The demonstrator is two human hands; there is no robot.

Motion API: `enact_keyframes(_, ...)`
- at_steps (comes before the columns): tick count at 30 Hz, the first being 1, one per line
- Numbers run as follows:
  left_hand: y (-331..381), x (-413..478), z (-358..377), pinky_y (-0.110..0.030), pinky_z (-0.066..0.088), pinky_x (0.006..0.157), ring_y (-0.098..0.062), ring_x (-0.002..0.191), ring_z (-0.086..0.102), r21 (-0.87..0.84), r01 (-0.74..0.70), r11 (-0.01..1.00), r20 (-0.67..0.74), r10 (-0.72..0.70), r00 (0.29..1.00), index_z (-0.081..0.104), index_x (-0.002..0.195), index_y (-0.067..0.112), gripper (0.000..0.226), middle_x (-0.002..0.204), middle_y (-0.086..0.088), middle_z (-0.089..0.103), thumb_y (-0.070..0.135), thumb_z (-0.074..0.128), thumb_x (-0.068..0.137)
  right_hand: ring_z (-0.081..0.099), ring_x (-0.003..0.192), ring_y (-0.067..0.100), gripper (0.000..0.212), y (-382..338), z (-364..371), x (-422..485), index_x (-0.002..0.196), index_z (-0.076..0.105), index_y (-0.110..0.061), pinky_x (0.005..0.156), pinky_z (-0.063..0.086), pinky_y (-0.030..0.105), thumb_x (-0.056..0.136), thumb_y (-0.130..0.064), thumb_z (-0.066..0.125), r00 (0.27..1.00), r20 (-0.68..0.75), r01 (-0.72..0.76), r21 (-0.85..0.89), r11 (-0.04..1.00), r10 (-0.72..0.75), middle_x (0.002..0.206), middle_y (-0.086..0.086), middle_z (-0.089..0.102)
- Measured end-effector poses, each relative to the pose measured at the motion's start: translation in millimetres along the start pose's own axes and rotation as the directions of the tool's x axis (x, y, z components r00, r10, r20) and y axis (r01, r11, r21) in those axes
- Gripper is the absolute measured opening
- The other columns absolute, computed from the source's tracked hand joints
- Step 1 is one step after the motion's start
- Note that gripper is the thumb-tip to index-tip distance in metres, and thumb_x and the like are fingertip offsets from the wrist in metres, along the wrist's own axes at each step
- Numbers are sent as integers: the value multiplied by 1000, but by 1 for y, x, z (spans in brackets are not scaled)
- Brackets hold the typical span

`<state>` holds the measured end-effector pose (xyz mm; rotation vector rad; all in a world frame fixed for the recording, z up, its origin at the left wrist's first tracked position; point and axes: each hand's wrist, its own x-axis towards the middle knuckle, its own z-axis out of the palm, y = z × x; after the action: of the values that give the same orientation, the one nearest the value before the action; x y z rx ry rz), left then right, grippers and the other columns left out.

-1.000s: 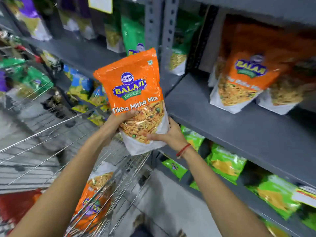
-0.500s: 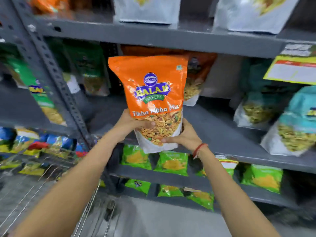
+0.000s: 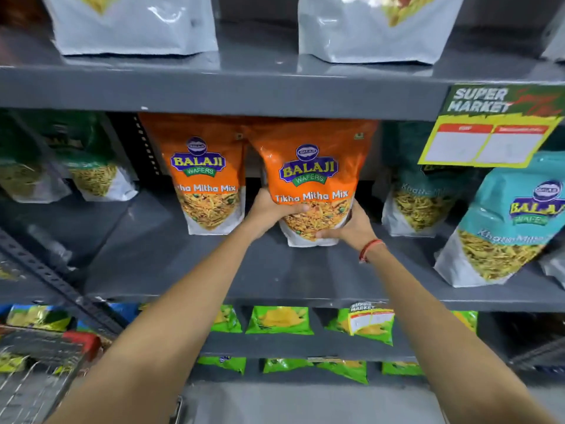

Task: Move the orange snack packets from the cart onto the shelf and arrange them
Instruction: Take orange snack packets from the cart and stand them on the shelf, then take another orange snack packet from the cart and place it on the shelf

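Observation:
An orange Tikha Mitha Mix packet (image 3: pixel 312 166) stands upright on the grey middle shelf (image 3: pixel 275 270), its base resting on the shelf surface. My left hand (image 3: pixel 269 209) grips its lower left side and my right hand (image 3: pixel 351 224) holds its lower right corner. A second orange packet (image 3: pixel 204 175) of the same kind stands just to its left, almost touching it. The wire cart (image 3: pixel 33 377) shows at the bottom left corner; no orange packet can be seen in it from here.
Teal packets (image 3: pixel 501 221) stand to the right and green ones (image 3: pixel 91 166) to the left on the same shelf. A yellow price tag (image 3: pixel 486 142) hangs from the upper shelf edge. Silver pouches (image 3: pixel 134 26) sit above; small green packets (image 3: pixel 278 319) fill the lower shelves.
Both hands carried the orange packet forward from the air in front of the rack and set it down on the middle shelf beside the other orange packet. My view closed in on the shelf.

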<state>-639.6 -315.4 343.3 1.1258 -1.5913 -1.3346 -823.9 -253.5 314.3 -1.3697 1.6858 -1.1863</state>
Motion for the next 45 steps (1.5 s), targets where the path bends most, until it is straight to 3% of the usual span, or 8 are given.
enact_keyframes(5, -58, 14, 6, -35, 47, 99, -18, 118, 55, 69, 107, 992, 167, -117, 979, 44, 127, 14, 74, 127, -3, 57, 8, 82, 64, 51, 120, 21, 88, 36, -1, 21, 128, 43, -19, 101, 42, 34, 53, -20, 90, 995, 26, -92, -36, 995, 93, 128, 3, 57)
enact_keyframes(16, -79, 14, -11, -34, 49, 95, -25, 115, 59, 189, 109, 976, 120, -133, 984, 50, 126, 5, 68, 128, -15, 59, 11, 81, 66, 46, 127, 24, 95, 35, 22, 21, 135, 34, -16, 100, 37, 31, 57, -21, 88, 987, 8, -156, -110, 982, 158, 137, 6, 50)
enact_keyframes(20, -79, 0, -23, -26, 45, 92, -24, 114, 58, 219, 72, 973, 57, -87, 995, 51, 126, 3, 60, 128, -16, 59, 15, 76, 73, 40, 132, 29, 106, 34, 40, -5, 143, 26, -10, 111, 35, 44, 57, -21, 87, 916, -367, -178, -13, 984, 161, 141, 15, 40)
enact_keyframes(23, -73, -21, -46, -24, 44, 93, -22, 111, 60, 207, -4, 978, 2, 4, 1000, 59, 117, 5, 43, 121, -14, 64, 17, 71, 78, 47, 121, 31, 87, 10, 75, -36, 136, 39, -7, 104, 40, 44, 63, -21, 83, 847, -531, -20, 1, 1000, 17, 124, 13, 46)
enact_keyframes(29, -84, -107, -155, -7, 48, 80, 14, 80, 62, 230, -61, 971, -192, 106, 976, 68, 101, 10, 24, 98, -5, 70, 14, 72, 77, 59, 102, 28, 58, -42, 203, -95, 117, 56, -8, 88, 50, 49, 67, -31, 77, 964, -198, 176, -20, 984, -176, 107, -2, 49)
enact_keyframes(34, -118, -195, -268, -13, 50, 78, 14, 71, 61, 158, 103, 982, -479, -15, 878, 67, 100, 6, 21, 87, 1, 68, 10, 69, 80, 58, 93, 19, 42, -78, 306, -129, 110, 61, -11, 83, 53, 45, 73, -25, 73, 967, 94, 238, 18, 971, -238, 104, 7, 56)
enact_keyframes(42, -202, -369, -383, -11, 45, 68, 11, 62, 58, -24, 390, 921, -758, -271, 594, 66, 99, 3, 19, 79, -4, 65, 10, 67, 81, 58, 110, 34, 38, -94, 460, -209, 106, 64, -3, 98, 46, 46, 71, -15, 74, 738, 624, 372, -56, 927, -258, 111, 20, 62)
enact_keyframes(45, -249, -441, -404, -3, 41, 62, 19, 55, 53, -96, 531, 842, -793, -387, 471, 65, 99, -4, 22, 88, -10, 64, 8, 68, 80, 52, 117, 34, 39, -92, 513, -243, 110, 62, -4, 104, 39, 41, 74, -14, 73, 545, 825, 421, -115, 900, -149, 120, 22, 58)
